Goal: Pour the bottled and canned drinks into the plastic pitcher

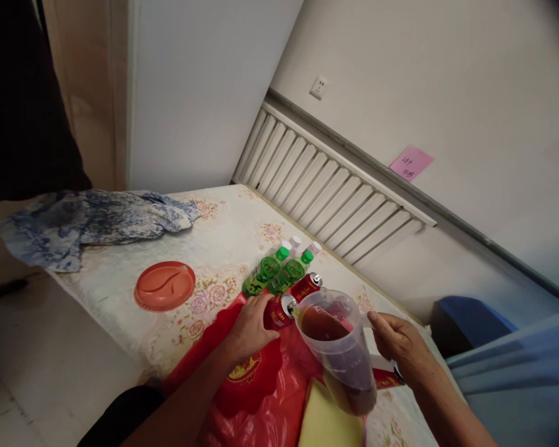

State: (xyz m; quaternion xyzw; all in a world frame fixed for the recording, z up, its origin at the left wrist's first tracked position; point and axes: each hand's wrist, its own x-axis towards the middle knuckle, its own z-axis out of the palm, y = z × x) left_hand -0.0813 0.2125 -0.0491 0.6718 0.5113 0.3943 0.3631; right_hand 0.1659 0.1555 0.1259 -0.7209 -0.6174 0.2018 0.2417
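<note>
My left hand (250, 328) is closed round a red drink can (279, 310), tipped so its mouth meets the rim of a clear plastic pitcher (342, 347). Dark brown liquid fills much of the pitcher. My right hand (398, 344) grips the pitcher's handle on its right side. A second red can (306, 287) stands just behind the pitcher. Two green bottles (279, 270) with green caps lie beside it on the table.
A red plastic bag (256, 397) lies under my hands on the floral tablecloth (223, 236). An orange lid or plate (164, 285) sits to the left, a blue-white cloth (93, 220) at the far end. A radiator (326, 186) runs along the wall.
</note>
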